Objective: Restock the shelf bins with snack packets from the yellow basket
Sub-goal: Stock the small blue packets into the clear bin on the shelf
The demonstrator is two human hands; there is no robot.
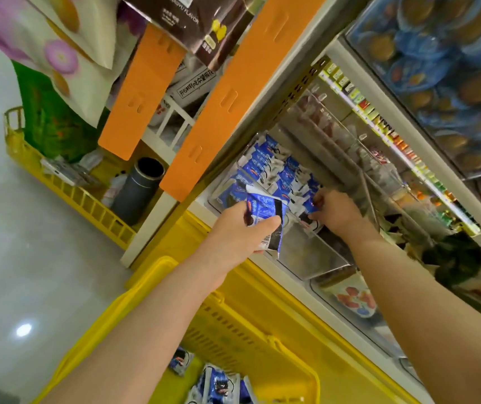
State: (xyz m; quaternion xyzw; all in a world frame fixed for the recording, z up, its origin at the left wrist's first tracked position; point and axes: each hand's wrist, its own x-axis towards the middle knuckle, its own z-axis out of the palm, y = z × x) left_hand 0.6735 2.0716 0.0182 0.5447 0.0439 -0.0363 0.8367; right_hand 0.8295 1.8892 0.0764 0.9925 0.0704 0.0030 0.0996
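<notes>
My left hand [237, 234] grips a small stack of blue-and-white snack packets [265, 211] just in front of a clear shelf bin [315, 258]. Inside that bin, several matching blue packets [274, 167] stand in rows. My right hand [335, 212] reaches into the bin and pinches one blue packet [310, 205] among the rows. Below my arms sits the yellow basket [262, 333], with a few more blue packets [218, 383] lying at its bottom.
Orange shelf uprights [227, 97] rise left of the bin. A second yellow basket [67, 185] with a dark cylinder [140, 188] and green bags stands on the floor to the left. Neighbouring clear bins [355, 298] hold other snacks; blue-packed goods [452, 68] fill the upper right shelf.
</notes>
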